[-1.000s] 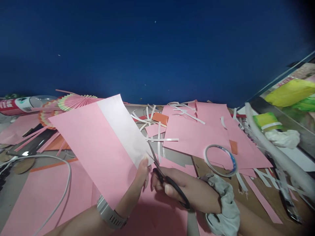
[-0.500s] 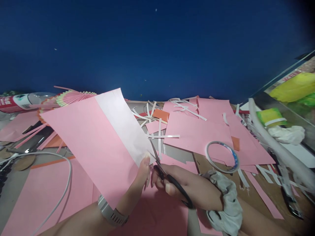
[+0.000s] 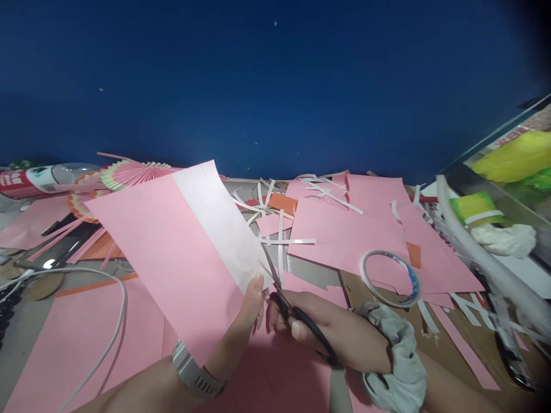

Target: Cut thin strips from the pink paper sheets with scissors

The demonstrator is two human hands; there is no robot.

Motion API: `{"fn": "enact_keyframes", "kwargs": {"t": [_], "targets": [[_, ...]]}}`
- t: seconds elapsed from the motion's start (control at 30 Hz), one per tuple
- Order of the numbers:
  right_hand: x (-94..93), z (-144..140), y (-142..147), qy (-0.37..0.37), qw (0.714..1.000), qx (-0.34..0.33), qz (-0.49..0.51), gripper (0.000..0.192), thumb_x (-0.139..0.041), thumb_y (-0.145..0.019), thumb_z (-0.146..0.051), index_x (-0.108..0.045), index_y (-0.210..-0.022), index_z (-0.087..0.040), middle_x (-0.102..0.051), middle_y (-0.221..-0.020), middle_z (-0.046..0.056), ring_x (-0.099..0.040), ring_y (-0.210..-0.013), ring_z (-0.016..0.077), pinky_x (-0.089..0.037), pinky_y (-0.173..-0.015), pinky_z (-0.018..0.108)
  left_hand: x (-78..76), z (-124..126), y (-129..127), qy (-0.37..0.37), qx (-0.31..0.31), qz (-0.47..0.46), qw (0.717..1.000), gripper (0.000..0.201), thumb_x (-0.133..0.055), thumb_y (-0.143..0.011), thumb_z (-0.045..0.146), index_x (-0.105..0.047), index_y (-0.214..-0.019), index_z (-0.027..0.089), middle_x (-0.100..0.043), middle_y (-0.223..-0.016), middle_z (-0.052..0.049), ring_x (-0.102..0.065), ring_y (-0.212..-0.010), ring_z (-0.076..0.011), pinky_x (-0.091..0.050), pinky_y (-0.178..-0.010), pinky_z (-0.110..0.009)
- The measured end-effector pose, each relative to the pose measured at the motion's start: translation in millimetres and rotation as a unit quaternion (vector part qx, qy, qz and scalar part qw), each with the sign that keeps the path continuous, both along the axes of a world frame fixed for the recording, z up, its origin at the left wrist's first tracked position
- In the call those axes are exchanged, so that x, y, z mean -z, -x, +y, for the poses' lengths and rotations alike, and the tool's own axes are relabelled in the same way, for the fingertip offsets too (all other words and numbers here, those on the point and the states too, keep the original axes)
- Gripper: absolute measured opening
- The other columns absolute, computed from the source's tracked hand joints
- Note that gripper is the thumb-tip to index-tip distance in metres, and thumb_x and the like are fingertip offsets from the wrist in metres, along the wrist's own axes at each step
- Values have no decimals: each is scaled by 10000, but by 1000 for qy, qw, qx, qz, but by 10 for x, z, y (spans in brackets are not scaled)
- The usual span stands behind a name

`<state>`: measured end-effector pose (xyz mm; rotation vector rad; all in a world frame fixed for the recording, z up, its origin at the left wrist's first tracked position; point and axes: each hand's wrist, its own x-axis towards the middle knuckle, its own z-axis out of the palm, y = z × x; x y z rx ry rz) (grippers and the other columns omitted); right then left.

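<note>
My left hand [image 3: 252, 304], with a pale watch on its wrist, pinches the lower right corner of a pink sheet of paper [image 3: 181, 246]. A white band [image 3: 219, 218] runs along that sheet's right side. In my right hand [image 3: 314, 321] is a pair of scissors [image 3: 312, 330] with black handles; a grey-green scrunchie circles that wrist. The scissors' blades stand a little apart at the white band's lower right edge, close to my left thumb. Some of my left fingers are hidden behind the paper.
Pink sheets [image 3: 344, 229] and white paper strips [image 3: 282, 244] cover the table beyond my hands. A tape roll [image 3: 391, 278] lies at right on the paper. Folded paper fans [image 3: 138, 174] and a bottle [image 3: 43, 179] are at back left. A white cable [image 3: 123, 310] curves at left.
The pink sheet's upper left corner has shifted slightly right and down. Both hands keep nearly the same place, the scissors still at the paper's edge. The whole view has moved a little.
</note>
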<state>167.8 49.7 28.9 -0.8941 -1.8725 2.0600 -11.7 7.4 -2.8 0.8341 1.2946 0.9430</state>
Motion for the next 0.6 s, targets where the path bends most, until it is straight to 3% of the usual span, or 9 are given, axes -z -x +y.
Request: {"fn": "enact_keyframes", "kwargs": {"t": [0.2, 0.6], "targets": [[1, 9, -9, -12, 1000, -14, -8, 634, -460, -879, -836, -489, -820, -205, -446, -752, -26, -385, -658, 138, -345, -620, 293, 21, 1, -27, 0, -13, -9, 1000, 682, -509, -824, 832, -333, -510, 253, -295, -477, 87, -309, -476, -100, -319, -533, -265], [12, 21, -12, -26, 999, -33, -9, 614, -433, -913, -810, -476, -837, -202, -436, -738, -33, -370, -654, 137, -340, -623, 300, -74, -5, 27, 40, -3, 15, 999, 628, -562, -850, 762, -375, -528, 257, -343, -522, 71, -363, -547, -132, -391, -650, -285]]}}
